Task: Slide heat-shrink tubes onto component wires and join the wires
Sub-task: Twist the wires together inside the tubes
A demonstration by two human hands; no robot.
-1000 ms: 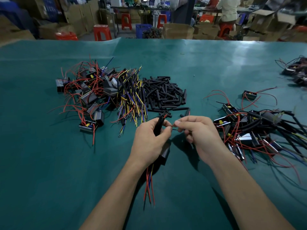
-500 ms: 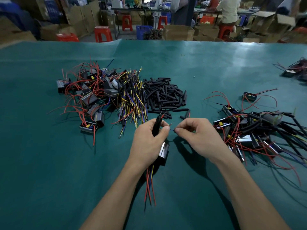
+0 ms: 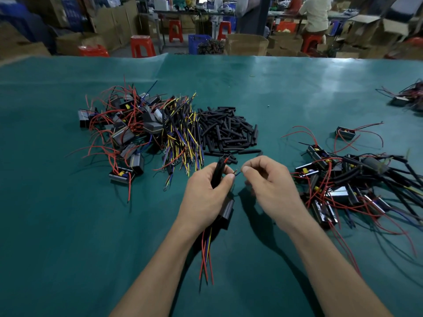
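Two bare forearms reach in from the near edge over a teal-green table covering (image 3: 68, 248). Loose ends of thin red, yellow and blue wires (image 3: 207, 255) trail toward the viewer from under the left wrist, lying on the covering.

Left hand (image 3: 206, 195): fingers closed around a black heat-shrink tube (image 3: 217, 173) that stands up out of the fist, a red wire tip showing at its top end. A small black rectangular component box (image 3: 226, 212) hangs below the palm of this same hand. Thumb and forefinger also pinch short bare wire ends (image 3: 237, 173), blue and yellowish, pointing right.

Right hand (image 3: 270, 184): fingers curled, thumb and forefinger tips pressed together just beside those wire ends. Whether they actually grip the wire cannot be told; the tips are very close, contact unclear.

Beyond the hands, centre: a heap of short black heat-shrink tubes (image 3: 229, 131), a few strays lying near the left knuckles. Just left of it, a bundle of yellow, blue and black lead wires (image 3: 180, 138), and further left a pile of black component boxes with red wires (image 3: 123, 126).

Right side: a tangle of black boxes with red wires and black sleeved leads (image 3: 357, 179). One single black box with red wires (image 3: 345, 133) sits apart behind it. Far right edge: another small cluster, partly cut off.

Background: red plastic stools (image 3: 142, 45), cardboard cartons (image 3: 247, 44), a seated person in a pale shirt (image 3: 317, 13).
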